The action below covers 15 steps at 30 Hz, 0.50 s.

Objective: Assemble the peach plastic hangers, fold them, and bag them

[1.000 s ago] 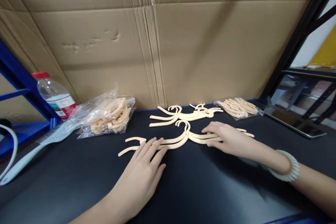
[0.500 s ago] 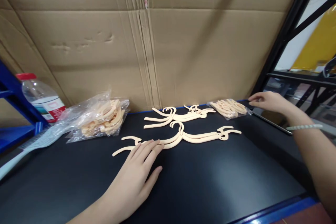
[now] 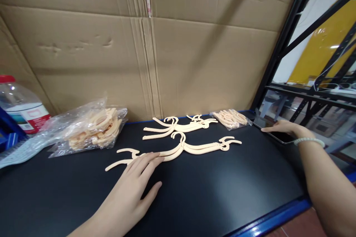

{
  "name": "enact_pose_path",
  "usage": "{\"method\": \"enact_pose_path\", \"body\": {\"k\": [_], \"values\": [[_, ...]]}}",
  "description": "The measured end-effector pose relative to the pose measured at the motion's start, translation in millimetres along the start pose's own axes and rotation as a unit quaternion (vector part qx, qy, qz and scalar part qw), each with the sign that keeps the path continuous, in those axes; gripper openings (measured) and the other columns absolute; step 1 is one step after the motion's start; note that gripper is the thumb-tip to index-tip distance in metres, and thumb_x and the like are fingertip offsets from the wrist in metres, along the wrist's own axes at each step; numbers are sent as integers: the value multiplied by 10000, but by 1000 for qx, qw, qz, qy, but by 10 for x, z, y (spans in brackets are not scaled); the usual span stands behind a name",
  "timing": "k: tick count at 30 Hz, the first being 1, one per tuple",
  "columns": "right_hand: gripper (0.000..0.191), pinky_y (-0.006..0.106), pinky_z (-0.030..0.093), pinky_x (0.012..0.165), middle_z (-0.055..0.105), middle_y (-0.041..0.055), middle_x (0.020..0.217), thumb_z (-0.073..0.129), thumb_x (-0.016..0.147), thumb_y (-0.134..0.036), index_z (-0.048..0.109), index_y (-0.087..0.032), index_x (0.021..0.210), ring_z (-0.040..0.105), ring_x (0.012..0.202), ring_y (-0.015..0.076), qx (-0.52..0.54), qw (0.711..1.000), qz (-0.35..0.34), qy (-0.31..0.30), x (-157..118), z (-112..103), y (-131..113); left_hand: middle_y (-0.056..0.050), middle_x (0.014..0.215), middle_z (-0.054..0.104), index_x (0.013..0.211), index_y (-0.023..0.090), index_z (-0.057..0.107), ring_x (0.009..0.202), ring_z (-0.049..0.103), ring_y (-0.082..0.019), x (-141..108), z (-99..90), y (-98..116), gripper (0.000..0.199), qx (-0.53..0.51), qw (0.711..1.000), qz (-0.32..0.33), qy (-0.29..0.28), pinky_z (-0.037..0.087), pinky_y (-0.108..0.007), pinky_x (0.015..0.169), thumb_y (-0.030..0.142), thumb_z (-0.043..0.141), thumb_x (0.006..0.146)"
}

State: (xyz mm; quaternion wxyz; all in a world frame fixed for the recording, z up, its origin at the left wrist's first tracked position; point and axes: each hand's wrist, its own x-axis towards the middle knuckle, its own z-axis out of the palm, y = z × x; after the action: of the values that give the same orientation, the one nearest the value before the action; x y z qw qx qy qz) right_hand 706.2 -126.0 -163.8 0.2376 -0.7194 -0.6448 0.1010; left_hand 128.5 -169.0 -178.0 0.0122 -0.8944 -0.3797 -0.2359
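My left hand lies flat with fingers stretched over the left arm of a cream folding clothes hanger, which is spread out on the dark table. Behind it lies a second cream hanger, two of its arms pointing left. At the table's right side, my right hand, with a beaded bracelet on the wrist, is closed over a dark phone. Its thumb sits near the front edge; the other fingers are largely hidden.
A clear bag of hanger parts lies at the left, a smaller bag at the back right. A bottle with a red cap and a pale brush are far left. Cardboard walls the back; a black metal frame stands right.
My right hand has come down onto the phone. The view has turned to the right, so things appear further left. My left hand stays on the front hanger.
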Motion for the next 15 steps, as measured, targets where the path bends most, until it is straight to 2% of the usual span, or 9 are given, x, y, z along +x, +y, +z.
{"method": "enact_pose_path", "body": {"k": [2,4,6,10,15], "values": [[478,252,422,425,686,157,616,528,834,-481,686,-95,600,665,505,186,-15,997,71,-16,62,4,15,-78,1358,510,1310,270,469,1215,504,-285,-2,3,-6,456,4,1000,-2,-6,430,-440,1013,278,532,858],[408,306,461,498,682,181,666,647,742,-471,657,-100,574,662,556,223,-49,984,167,-24,139,19,0,-76,1363,503,1317,272,455,1220,501,-278,-3,8,-11,461,8,1000,-3,-10,431,-436,1017,286,527,862],[364,348,475,553,676,200,710,739,648,-439,631,-105,552,651,597,251,-76,970,230,-26,209,39,-30,-67,1366,497,1321,281,441,1229,492,-270,-2,12,-13,462,11,1000,-5,-12,428,-434,1024,293,519,866],[356,357,474,607,669,210,780,760,622,-437,624,-112,575,635,656,258,-92,964,248,-19,262,67,-59,-61,1362,496,1310,284,442,1240,480,-266,-1,18,-16,447,12,1000,-4,-18,423,-433,1033,298,511,869],[338,313,449,525,655,143,612,813,553,-399,584,-162,483,607,516,209,-113,971,209,30,221,59,-49,-70,1363,485,1310,281,428,1246,467,-268,-14,16,-17,440,10,1000,-6,-26,418,-449,1033,285,496,876]]}}
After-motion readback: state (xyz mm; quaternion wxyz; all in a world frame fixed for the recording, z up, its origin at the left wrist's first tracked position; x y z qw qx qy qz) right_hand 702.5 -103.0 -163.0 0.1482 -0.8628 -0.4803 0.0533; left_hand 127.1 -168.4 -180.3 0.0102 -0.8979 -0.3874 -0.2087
